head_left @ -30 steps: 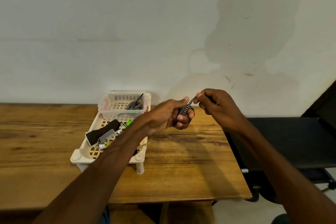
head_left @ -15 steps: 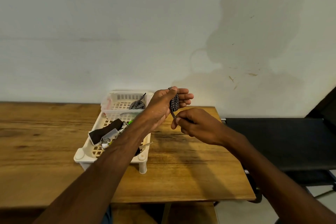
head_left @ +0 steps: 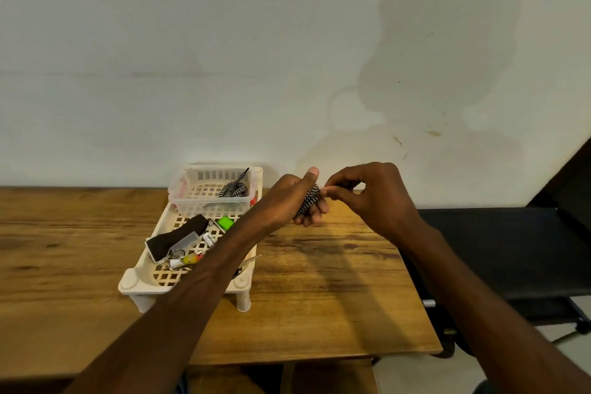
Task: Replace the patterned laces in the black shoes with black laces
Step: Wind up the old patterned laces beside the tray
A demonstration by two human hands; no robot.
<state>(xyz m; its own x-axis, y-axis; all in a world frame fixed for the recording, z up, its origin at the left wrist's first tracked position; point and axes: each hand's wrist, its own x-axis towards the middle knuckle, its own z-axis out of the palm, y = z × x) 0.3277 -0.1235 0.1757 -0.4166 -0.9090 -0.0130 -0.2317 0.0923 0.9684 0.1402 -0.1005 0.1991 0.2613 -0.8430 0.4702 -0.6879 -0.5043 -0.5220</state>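
A black-and-white patterned lace (head_left: 307,201) is wound in loops around the fingers of my left hand (head_left: 289,198), which I hold above the wooden table with the thumb up. My right hand (head_left: 367,193) is just to its right and pinches the lace's free end against the coil. A second patterned lace (head_left: 233,189) lies coiled in a small clear tub (head_left: 184,198) at the back of a cream lattice tray (head_left: 136,278). No shoes and no black laces are in view.
The tray stands on short legs on the wooden table (head_left: 319,297) and holds a dark flat piece, a green block, keys and small items. A black bench or cot (head_left: 511,249) sits to the right of the table. A white wall is right behind.
My right hand rose from below the left hand to its right side, carrying the lace end around for another turn. The left hand's fingers curled over the coil.
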